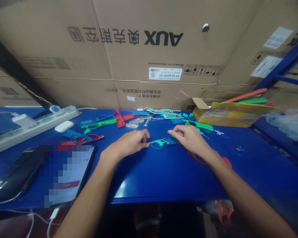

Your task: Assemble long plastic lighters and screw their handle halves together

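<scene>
A translucent blue plastic handle (172,141) with a looped frame lies low over the blue tabletop between my hands. A teal clip (161,143) and a thin metal rod (155,142) sit along its loop. My left hand (131,143) is closed, its fingertips pinching the rod and loop at the left end. With curled fingers, my right hand (188,137) is closed at the handle's right end and covers part of it; its fingertip contact is partly hidden. Beneath my right forearm lies a red plastic handle (225,162), partly covered.
Rods with teal clips (167,114), green handles (99,123), red handles (121,118) and clear pieces (136,122) lie behind. A yellow-taped box (225,114) stands right. At left are a power strip (44,122), white case (64,126) and phone (76,175). Cardboard (124,69) walls the back.
</scene>
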Motion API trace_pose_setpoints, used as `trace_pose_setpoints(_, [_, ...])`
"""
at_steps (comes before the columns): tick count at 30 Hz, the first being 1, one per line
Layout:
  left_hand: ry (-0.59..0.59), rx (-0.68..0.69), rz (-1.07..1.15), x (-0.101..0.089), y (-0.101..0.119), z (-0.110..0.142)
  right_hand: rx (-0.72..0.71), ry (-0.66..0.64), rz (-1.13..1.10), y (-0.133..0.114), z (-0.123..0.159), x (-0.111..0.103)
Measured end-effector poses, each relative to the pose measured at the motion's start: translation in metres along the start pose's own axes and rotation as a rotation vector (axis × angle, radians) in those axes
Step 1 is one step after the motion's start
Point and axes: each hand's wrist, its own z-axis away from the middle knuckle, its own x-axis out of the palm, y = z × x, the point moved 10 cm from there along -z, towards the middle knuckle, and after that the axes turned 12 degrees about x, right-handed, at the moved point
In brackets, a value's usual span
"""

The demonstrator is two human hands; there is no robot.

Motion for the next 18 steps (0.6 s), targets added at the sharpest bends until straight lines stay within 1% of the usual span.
trace_pose_setpoints(3, [-0.014,0.026,0.009,0.003,-0.001,-0.001,0.064,0.222,-0.071,0.019,-0.011,-0.029])
trace_pose_setpoints(5, [-0.022,0.031,-0.006,0.004,0.0,-0.001,0.107,0.333,-0.077,0.037,-0.022,-0.045])
trace_pose_setpoints(6, [-0.023,0.032,-0.014,0.004,0.001,0.0,0.115,0.347,-0.046,0.045,-0.03,-0.049])
trace_pose_setpoints(8, [-0.023,0.029,-0.021,0.003,0.002,0.001,0.086,0.31,0.059,0.056,-0.046,-0.048])
trace_pose_setpoints(10, [-0.025,0.013,-0.016,0.002,0.002,0.003,-0.023,0.295,0.166,0.057,-0.055,-0.045])
trace_pose_setpoints(12, [-0.029,-0.014,-0.003,0.001,0.0,0.006,-0.113,0.338,0.2,0.055,-0.053,-0.045])
trace_pose_setpoints(15, [-0.019,-0.044,0.055,-0.001,-0.003,0.008,-0.154,0.375,0.146,0.053,-0.045,-0.045])
trace_pose_setpoints(17, [0.042,-0.048,0.037,-0.009,-0.007,0.007,-0.167,0.36,0.102,0.049,-0.041,-0.044])
trace_pose_setpoints(18, [0.092,-0.048,-0.022,-0.016,-0.009,0.006,-0.173,0.354,0.084,0.047,-0.039,-0.045])
